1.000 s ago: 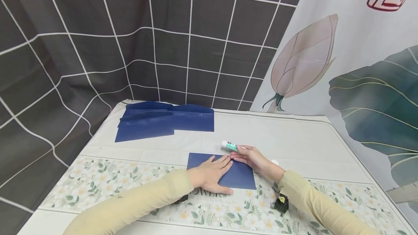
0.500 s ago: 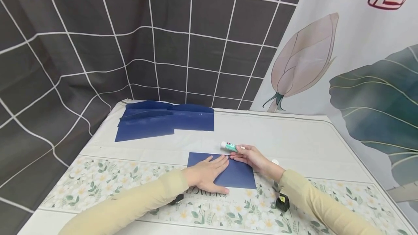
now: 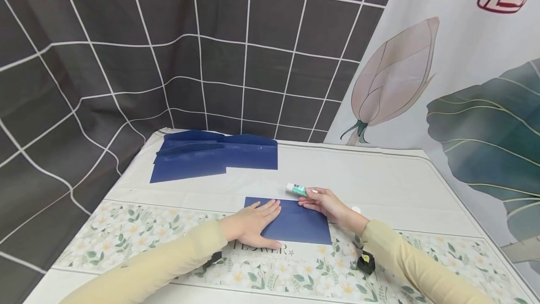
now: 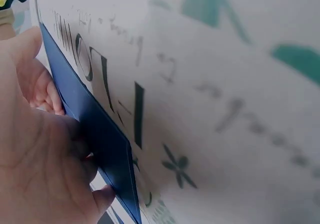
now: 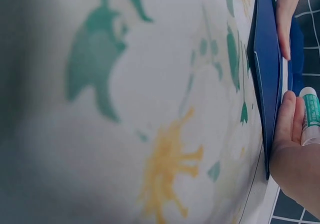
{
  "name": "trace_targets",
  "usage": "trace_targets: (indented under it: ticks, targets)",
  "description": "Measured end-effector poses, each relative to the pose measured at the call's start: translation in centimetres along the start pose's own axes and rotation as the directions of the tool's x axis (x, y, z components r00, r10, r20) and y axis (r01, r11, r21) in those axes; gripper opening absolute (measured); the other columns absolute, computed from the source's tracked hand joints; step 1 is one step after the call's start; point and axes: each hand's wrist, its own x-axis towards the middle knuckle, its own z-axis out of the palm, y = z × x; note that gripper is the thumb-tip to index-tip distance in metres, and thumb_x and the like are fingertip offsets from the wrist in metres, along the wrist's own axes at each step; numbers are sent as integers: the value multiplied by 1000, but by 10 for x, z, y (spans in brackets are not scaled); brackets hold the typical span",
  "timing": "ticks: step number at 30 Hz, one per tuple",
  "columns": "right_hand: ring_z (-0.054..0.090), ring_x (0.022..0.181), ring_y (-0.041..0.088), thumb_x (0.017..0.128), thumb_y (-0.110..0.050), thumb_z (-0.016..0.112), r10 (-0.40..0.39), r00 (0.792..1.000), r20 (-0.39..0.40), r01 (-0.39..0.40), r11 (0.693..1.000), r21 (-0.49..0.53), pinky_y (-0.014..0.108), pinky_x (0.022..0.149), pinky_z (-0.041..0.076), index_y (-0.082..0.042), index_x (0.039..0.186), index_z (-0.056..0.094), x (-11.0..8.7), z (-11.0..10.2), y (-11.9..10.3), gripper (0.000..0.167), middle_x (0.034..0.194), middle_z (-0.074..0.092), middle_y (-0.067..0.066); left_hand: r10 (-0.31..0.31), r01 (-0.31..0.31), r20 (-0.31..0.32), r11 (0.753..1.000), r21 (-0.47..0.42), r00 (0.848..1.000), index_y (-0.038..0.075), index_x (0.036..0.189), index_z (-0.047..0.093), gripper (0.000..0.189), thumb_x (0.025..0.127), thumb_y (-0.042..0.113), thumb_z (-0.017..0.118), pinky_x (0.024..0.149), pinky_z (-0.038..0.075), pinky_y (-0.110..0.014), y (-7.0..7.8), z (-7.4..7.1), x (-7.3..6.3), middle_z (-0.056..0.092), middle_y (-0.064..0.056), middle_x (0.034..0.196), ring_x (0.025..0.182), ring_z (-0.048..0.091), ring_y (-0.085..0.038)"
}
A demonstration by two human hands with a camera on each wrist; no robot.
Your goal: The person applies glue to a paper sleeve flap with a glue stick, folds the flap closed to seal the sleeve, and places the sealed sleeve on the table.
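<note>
A dark blue envelope (image 3: 301,224) lies flat on the table near its front. My left hand (image 3: 255,224) rests on the left part of it with straight, spread fingers; in the left wrist view the envelope (image 4: 97,119) runs past the palm. My right hand (image 3: 329,205) holds a green and white glue stick (image 3: 297,189) between thumb and fingers, tilted above the envelope's far edge. Its lower fingers are at that edge. The right wrist view shows the glue stick (image 5: 311,114) with its white end up, and the right fingertips beside the envelope (image 5: 267,58).
Several more blue envelopes (image 3: 190,161) overlap at the table's back left, flaps raised. A small white round thing (image 3: 356,209) lies beside the right wrist. The tablecloth (image 3: 363,172) has a flowered band, and a dark checked curtain (image 3: 219,60) hangs behind.
My left hand has slid left across the envelope, uncovering more of its middle. The right hand and glue stick stay almost where they were.
</note>
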Motion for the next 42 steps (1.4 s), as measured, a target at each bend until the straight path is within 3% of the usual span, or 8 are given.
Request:
trace_targets:
  ticks: [8, 20, 27, 30, 34, 38, 42]
  targets:
    - [69, 88, 4, 103, -20, 42, 2, 1000, 1, -2, 1000, -3, 19, 87, 54, 20, 135, 30, 0, 1, 0, 52, 95, 72, -1, -31, 31, 5, 999, -27, 1000, 12, 154, 18, 95, 86, 73, 43, 122, 11, -43, -9, -2, -13, 9, -2, 163, 151, 8, -16]
    - [68, 91, 4, 103, -21, 43, -2, 1000, 18, 3, 999, -52, 20, 89, 53, 17, 131, 36, 1, 2, -2, 47, 100, 72, 3, -82, 81, -36, 996, -42, 996, 11, 153, 22, 91, 88, 69, 45, 122, 12, -48, -27, -1, -36, 13, -5, 162, 150, 13, -20]
    - [68, 94, 4, 104, -21, 43, -4, 999, 42, 8, 995, -97, 22, 92, 53, 16, 129, 37, 0, 0, -3, 45, 108, 71, 11, -100, 96, -50, 992, -87, 994, 9, 152, 26, 89, 88, 67, 48, 121, 12, -50, -31, -4, -42, 18, -7, 161, 149, 17, -22]
    - [68, 95, 4, 104, -21, 42, 8, 999, 52, -3, 995, -100, 23, 92, 52, 14, 130, 38, 0, -3, -3, 44, 110, 70, 13, -111, 104, -72, 990, -95, 991, 8, 151, 30, 87, 88, 66, 50, 121, 12, -50, -32, -5, -40, 23, -8, 160, 148, 22, -22]
    - [69, 93, 6, 103, -23, 44, 26, 998, 57, -25, 999, -32, 22, 91, 53, 13, 131, 36, 0, -6, -3, 45, 102, 72, 5, -118, 108, -142, 991, -77, 983, 6, 144, 42, 82, 88, 64, 51, 121, 13, -50, -27, -9, -31, 36, -10, 154, 145, 31, -25]
    - [69, 90, 6, 104, -23, 41, 47, 998, 41, -49, 998, 47, 20, 89, 54, 11, 131, 36, -1, -6, -4, 44, 93, 71, -2, -34, 40, -171, 999, 31, 985, 6, 144, 43, 79, 90, 64, 47, 121, 15, -48, -12, -13, -17, 36, -11, 154, 145, 30, -25]
    - [69, 90, 6, 104, -25, 41, 53, 998, 17, -54, 996, 70, 19, 88, 53, 9, 130, 37, -1, -5, -7, 43, 94, 70, -2, 88, -73, -121, 989, 127, 989, 10, 150, 32, 79, 93, 64, 41, 122, 15, -42, 9, -15, 2, 26, -4, 159, 148, 21, -18]
